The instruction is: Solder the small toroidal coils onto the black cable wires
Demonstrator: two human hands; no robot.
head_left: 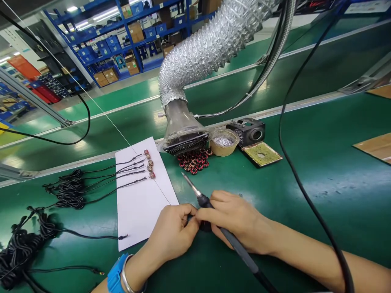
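Note:
My right hand [235, 219] is closed around a soldering iron [241, 250], its metal tip pointing up and away to the left. My left hand [175, 230] is pinched on a thin strand of solder wire [161, 191], which runs down from the upper left. The thumbs and fingertips of both hands meet over a small dark round thing [205, 225], mostly hidden. Beyond the iron's tip lies a pile of red-and-copper wound ring coils [194, 162]. Several small coils [149, 163] stand in a row on a white board [134, 219], near black cable ends.
Bundled black cables [69, 189] lie at left, with a larger heap [21, 252] nearer. A fume extraction hood [183, 130] hangs over the coils. Behind them are a round tub [224, 142], a soldering iron stand [249, 132] and a yellow sponge tray [262, 154]. A black cord [293, 162] hangs at right.

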